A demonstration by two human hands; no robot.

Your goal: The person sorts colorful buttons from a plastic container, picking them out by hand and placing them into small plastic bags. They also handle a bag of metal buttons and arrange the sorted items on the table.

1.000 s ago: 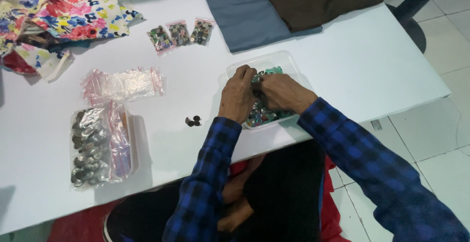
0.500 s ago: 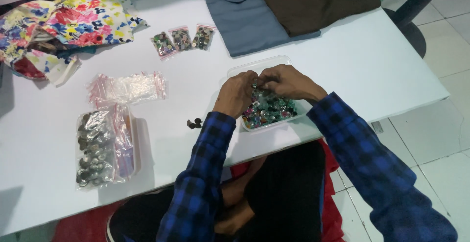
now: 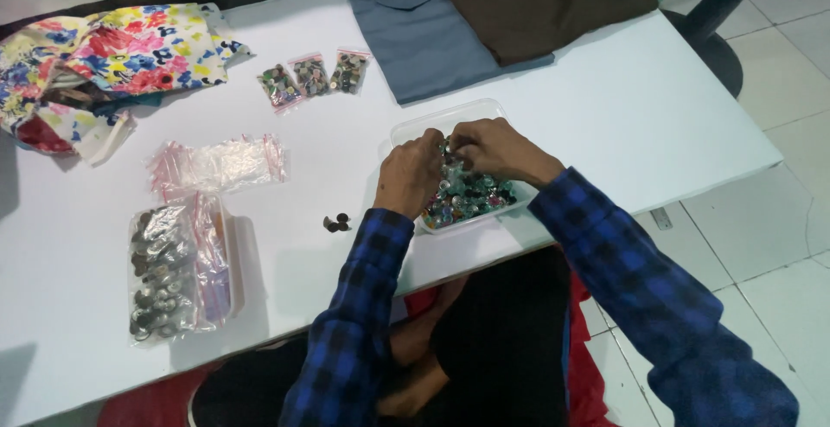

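Bag of buttons (image 3: 164,276): far left on the white worktop (image 3: 622,124).
Left hand (image 3: 408,172): fingertips in the tray (image 3: 450,120) — grip hidden.
Buttons (image 3: 467,195): small, hard, slippery — pinch singly by the rim.
Right hand (image 3: 493,149): fingers curled over the pile; whether pinching, I cannot tell.

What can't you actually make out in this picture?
Head view only:
- Fingertips of left hand and right hand: hidden behind the hands themselves, so any pinch is unclear.
- Part of the tub contents: covered by hands.
- Pieces in three small bags: too small.
- Floral cloth: cut off at left edge.
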